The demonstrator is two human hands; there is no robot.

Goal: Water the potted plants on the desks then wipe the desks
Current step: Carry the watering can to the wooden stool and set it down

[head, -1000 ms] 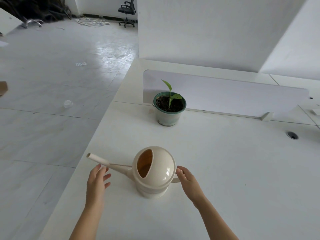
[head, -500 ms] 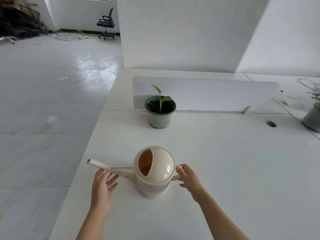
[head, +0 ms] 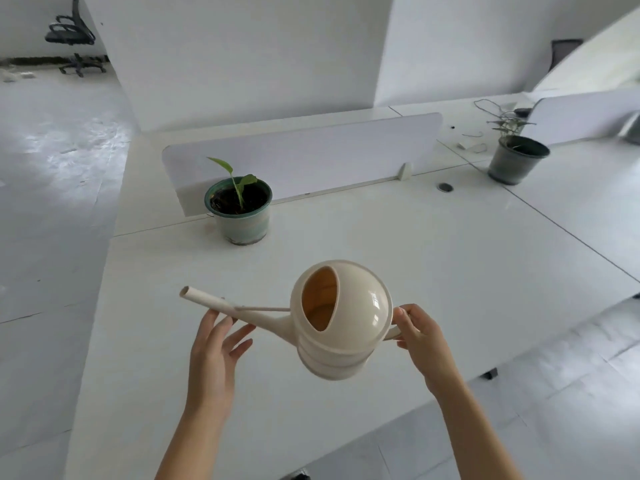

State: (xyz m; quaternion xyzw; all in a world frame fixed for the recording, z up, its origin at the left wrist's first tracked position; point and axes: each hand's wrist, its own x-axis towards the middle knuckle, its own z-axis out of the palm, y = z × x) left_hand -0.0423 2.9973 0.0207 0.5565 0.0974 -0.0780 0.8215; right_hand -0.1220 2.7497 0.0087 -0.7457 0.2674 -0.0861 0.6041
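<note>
Cream plastic, round-bodied and long-spouted, the watering can [head: 341, 322] hangs above the white desk [head: 433, 265], tilted a little with its spout pointing left; the oval filling hole in its dome faces up and toward the person. The right hand [head: 417, 336] has its fingers [head: 401, 315] curled round the handle at the can's right side, closed on it; the left hand [head: 216, 355] is under the spout, its fingers [head: 214, 322] spread and loosely open, the tips touching or just under the spout, though I cannot tell how much weight they take. Beyond the can, well apart from it, a green-rimmed pot [head: 240, 216] with dark soil and a small green seedling [head: 237, 178] stands upright on the desk, just in front of the low white divider panel [head: 311, 157]; farther right, on the neighbouring desk, a dark grey pot [head: 517, 159] holds a thin, straggly plant; a round cable hole [head: 445, 187] sits in the desktop between the two pots. At the far left, across the pale floor [head: 52, 168], a black office chair [head: 72, 43] stands by the wall.
</note>
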